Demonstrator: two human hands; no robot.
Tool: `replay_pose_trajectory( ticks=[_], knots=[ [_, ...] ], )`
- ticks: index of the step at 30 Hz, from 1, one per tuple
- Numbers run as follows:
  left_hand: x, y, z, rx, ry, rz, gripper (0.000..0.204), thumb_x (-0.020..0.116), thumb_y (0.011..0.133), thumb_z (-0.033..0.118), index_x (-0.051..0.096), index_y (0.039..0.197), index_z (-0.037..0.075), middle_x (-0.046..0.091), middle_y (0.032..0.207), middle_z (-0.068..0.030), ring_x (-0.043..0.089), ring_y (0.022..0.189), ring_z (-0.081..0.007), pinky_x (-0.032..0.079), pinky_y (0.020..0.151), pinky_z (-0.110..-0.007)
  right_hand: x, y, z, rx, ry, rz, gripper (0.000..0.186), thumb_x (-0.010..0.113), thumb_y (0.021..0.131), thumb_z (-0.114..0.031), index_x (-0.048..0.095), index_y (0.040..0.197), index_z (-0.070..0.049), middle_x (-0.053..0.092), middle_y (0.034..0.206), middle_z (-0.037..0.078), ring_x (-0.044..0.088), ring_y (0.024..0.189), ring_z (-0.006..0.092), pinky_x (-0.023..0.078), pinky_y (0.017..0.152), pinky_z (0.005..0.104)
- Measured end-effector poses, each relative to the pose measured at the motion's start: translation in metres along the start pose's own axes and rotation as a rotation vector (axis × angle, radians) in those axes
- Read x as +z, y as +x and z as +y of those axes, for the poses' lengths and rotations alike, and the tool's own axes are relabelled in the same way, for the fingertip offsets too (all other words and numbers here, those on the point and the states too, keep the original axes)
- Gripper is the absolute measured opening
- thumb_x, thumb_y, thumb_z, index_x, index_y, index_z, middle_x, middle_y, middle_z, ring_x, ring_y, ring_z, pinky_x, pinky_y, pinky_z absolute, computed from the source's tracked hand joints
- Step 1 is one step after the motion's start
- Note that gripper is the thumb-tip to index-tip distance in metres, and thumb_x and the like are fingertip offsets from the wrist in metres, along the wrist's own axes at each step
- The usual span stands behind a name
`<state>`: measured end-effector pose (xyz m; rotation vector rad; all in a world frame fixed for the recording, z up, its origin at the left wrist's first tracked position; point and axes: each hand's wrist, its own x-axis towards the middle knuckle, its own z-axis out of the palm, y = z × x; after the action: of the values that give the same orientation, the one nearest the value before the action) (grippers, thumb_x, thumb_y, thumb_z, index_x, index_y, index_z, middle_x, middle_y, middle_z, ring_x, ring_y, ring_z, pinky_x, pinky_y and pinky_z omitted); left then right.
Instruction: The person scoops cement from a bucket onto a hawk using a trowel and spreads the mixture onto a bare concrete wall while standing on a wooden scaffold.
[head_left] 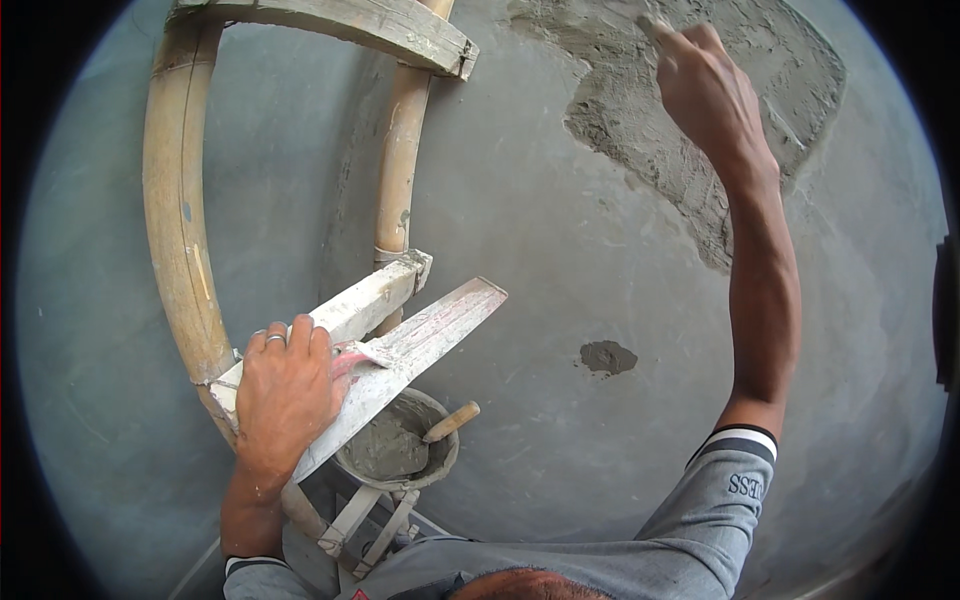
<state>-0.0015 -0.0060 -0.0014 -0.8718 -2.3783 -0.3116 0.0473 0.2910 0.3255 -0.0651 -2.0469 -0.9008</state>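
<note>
My left hand (287, 395) is closed over a ladder rung (365, 297) and the pinkish handle of a long, pale plastering float (440, 322). The float slants up to the right, its blade smeared with dried plaster. Up at the top right, my right hand (708, 95) is closed, arm stretched out, against a patch of wet grey plaster (640, 150) on the wall. A small tip sticks out past its fingers, but the hand hides what it belongs to. The patch is rough along its lower left edge and smoother to the right.
A bamboo ladder (180, 200) with wooden rungs stands at the left. Below the float hangs or stands a bucket (447, 465) of wet mortar with a wooden-handled tool (452, 422) in it. A dark plaster spot (608, 358) marks the grey wall (520, 200).
</note>
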Motion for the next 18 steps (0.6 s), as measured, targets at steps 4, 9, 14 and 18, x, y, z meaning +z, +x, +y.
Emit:
replay_pose_trajectory(
  ticks=[4,9,14,18],
  knots=[
    [0.004,0.001,0.001,0.024,-0.014,0.035,0.037,0.07,0.083,0.036,0.062,0.091,0.001,0.057,0.097,-0.0127,0.059,0.092,-0.0295,0.045,0.085,-0.042,0.029,0.059,-0.016,-0.011,0.078,0.113,0.028,0.05,0.089,-0.006,0.063,0.113,-0.001,0.056,0.115,0.029,0.064,0.101,0.0452,0.055,0.082,0.05],
    [0.001,0.001,0.002,0.029,-0.017,0.005,0.037,0.07,0.083,0.036,0.062,0.092,0.0,0.057,0.097,-0.0131,0.059,0.092,-0.0297,0.045,0.085,-0.042,0.053,0.072,-0.022,0.068,-0.001,-0.022,0.031,0.049,0.09,-0.007,0.065,0.116,-0.006,0.058,0.113,0.026,0.066,0.097,0.0421,0.055,0.08,0.048],
    [0.002,0.001,0.0,0.026,-0.042,0.024,0.038,0.072,0.082,0.034,0.062,0.094,-0.001,0.059,0.101,-0.0149,0.059,0.094,-0.0312,0.045,0.086,-0.043,0.029,0.004,0.011,-0.014,-0.076,-0.116,0.037,0.055,0.095,-0.012,0.062,0.131,-0.019,0.061,0.122,0.013,0.068,0.096,0.034,0.056,0.081,0.0429],
    [0.002,0.0,0.0,0.06,-0.044,0.069,0.038,0.072,0.081,0.033,0.062,0.095,-0.001,0.06,0.104,-0.0155,0.059,0.095,-0.032,0.045,0.087,-0.044,0.01,-0.07,0.07,0.025,-0.093,-0.068,0.04,0.061,0.092,-0.007,0.063,0.129,-0.019,0.061,0.124,0.009,0.068,0.096,0.0313,0.055,0.081,0.0418]
  ],
)
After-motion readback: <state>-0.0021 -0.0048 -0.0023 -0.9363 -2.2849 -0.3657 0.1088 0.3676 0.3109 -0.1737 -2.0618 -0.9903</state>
